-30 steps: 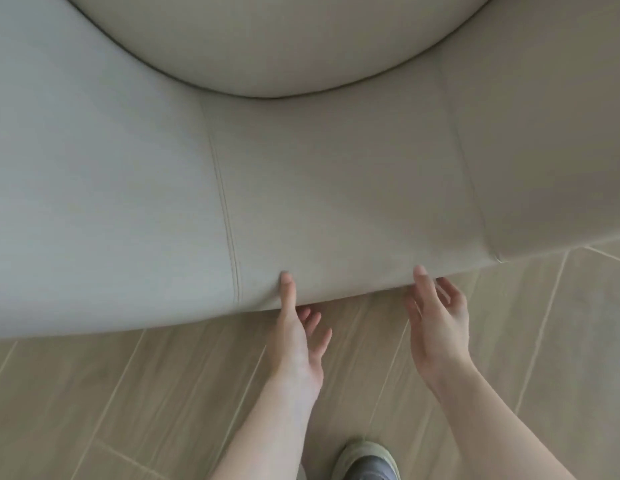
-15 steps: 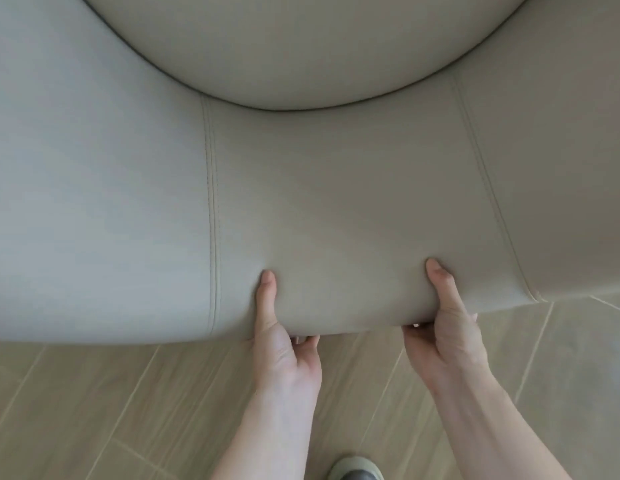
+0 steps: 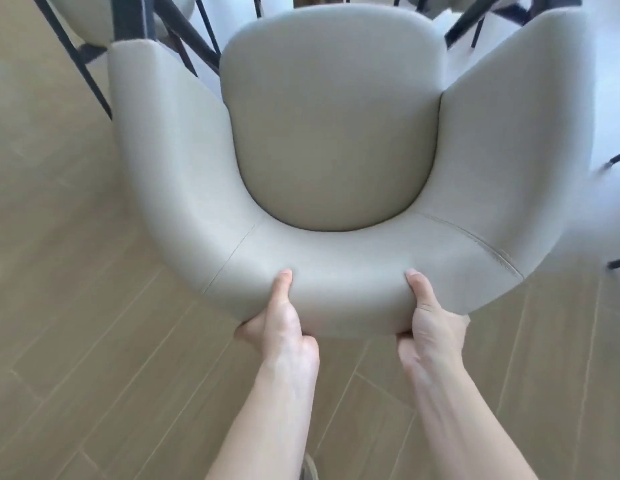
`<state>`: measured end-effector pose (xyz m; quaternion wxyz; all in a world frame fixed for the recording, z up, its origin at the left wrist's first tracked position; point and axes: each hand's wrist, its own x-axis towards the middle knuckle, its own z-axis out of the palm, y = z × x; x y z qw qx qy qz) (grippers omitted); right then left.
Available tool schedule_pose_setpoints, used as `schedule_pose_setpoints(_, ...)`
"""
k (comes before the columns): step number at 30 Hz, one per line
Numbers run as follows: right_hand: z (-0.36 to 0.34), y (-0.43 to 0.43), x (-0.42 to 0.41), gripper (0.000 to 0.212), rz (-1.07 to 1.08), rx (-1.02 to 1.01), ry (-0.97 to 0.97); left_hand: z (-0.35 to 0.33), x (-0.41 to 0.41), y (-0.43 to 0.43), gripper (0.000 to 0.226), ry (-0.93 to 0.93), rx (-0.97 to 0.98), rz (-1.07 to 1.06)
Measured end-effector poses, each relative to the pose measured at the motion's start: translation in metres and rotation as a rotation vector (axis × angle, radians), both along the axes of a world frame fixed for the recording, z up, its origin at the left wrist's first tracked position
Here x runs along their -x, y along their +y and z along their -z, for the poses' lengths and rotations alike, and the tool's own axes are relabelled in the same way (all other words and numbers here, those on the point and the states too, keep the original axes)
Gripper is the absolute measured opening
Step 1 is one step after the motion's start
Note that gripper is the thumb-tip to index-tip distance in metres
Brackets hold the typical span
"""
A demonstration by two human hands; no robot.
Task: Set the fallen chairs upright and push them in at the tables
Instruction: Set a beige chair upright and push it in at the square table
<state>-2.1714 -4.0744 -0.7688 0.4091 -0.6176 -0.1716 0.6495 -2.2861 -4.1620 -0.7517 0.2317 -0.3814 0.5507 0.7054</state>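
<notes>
A pale grey-beige upholstered tub chair (image 3: 336, 133) fills the middle of the view, seen from above and behind, its seat cushion facing up. Both my hands grip the curved top rim of its backrest. My left hand (image 3: 281, 323) has its thumb on the inner face and its fingers curled under the rim. My right hand (image 3: 430, 323) holds the rim the same way, a hand's width to the right. The chair's own legs are hidden below it.
Black metal legs (image 3: 184, 39) of a table or other chairs stand just beyond the chair at the top. Another pale seat (image 3: 94, 19) shows at top left. More dark legs (image 3: 617, 261) at right. Wood-look tiled floor (image 3: 76, 306) all around.
My hands went from open beside the backrest rim to gripping it. The chair now sits farther from me with its whole seat and the black legs beyond in view.
</notes>
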Motion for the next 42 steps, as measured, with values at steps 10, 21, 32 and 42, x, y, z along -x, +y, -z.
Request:
schedule_pose_setpoints(10,-0.096,0.142,0.141,0.079,0.097,-0.006,-0.136,-0.082,0.125,0.151,0.074,0.108,0.015,-0.065)
schedule_pose_setpoints(21,-0.121,0.235,0.222,0.085,0.115,-0.021,-0.163,-0.114,0.206,0.244,0.075,0.107,0.054,-0.012)
schedule_pose_setpoints(32,-0.136,0.323,0.292,0.088,0.069,0.090,-0.259,-0.128,0.275,0.329,0.067,0.097,0.140,-0.002)
schedule_pose_setpoints(42,-0.139,0.343,0.309,0.100,0.089,0.173,-0.306,-0.119,0.293,0.354,0.063,0.084,0.223,-0.034)
